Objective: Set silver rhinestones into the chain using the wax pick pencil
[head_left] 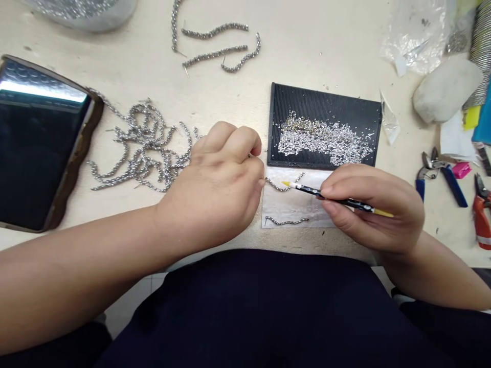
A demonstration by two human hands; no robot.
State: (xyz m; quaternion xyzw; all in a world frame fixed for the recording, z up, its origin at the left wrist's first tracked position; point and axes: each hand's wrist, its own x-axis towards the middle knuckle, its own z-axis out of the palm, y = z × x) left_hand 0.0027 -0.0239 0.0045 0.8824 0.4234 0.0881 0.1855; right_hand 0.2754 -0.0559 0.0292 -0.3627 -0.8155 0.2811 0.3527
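At the near edge of the cream workbench, the left hand is curled almost shut. Its fingertips are hidden, so I cannot tell whether they pinch the beaded strand that runs out from behind them over a clear plastic sheet. The right hand grips a black pick pencil between thumb and fingers, its yellow tip just beside that strand. A second strand lies along the sheet's near edge. Just far of the sheet sits a black ridged tray covered with loose silver beads. To the left, a tangled heap of strands lies beside a wood-framed dark panel, four more strands lie farther off, and pliers rest at right
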